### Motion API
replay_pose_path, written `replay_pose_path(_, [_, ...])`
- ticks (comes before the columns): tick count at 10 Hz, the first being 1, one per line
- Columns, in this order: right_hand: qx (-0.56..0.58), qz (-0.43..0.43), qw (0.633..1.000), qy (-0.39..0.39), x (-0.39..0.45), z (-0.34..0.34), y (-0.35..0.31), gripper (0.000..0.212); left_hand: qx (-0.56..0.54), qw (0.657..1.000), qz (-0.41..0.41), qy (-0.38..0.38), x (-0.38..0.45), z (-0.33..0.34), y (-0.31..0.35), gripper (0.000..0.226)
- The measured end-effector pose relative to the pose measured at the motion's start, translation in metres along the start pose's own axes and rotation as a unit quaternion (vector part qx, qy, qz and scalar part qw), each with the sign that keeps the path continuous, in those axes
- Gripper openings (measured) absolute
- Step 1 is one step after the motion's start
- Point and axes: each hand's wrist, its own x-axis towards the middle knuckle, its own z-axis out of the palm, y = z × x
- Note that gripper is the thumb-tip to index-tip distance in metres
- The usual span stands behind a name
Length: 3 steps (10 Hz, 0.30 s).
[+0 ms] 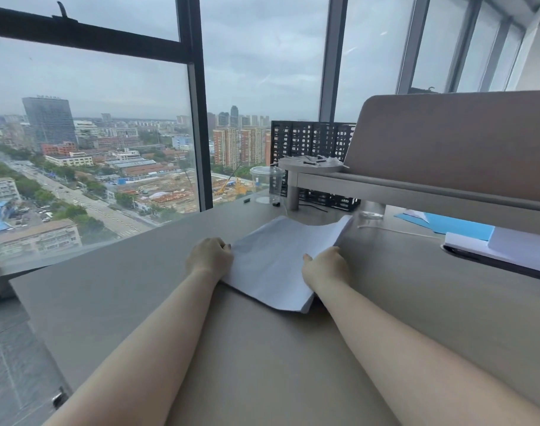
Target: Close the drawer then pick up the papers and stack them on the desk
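- Your left hand (209, 256) sits at the left edge of the paper stack (281, 259), fingers curled in and closed on that edge.
- Your right hand (325, 267) is on the stack's right side near its closest corner, thumb lying on the top sheet and the other fingers tucked under the edge, so it is clamped on the papers.
- The stack lies between your two hands on the grey tabletop (139, 290); its far end curls upward, away from both hands.
- Beyond your right hand, further along the tabletop, a blue sheet (446, 224) lies flat, with a white block of paper (508, 250) just beside it.
- Past the far end of the stack, a clear plastic cup (267, 182) stands upright near the window (93, 133).
- To the right of the cup, a raised shelf (324, 176) on a round leg carries small items too indistinct to name; a black perforated crate (311, 139) stands behind it.
- No drawer is in view.
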Motion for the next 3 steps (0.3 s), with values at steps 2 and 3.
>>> replay_pose_path(2, [0.032, 0.023, 0.997, -0.073, 0.003, -0.011, 0.003, 0.043, -0.015, 1.0, -0.005, -0.007, 0.0, 0.0, -0.002, 0.036])
replay_pose_path(3, [0.003, -0.038, 0.999, -0.039, -0.005, -0.035, 0.011, 0.04, -0.013, 1.0, -0.003, -0.002, 0.002, 0.002, -0.002, 0.034])
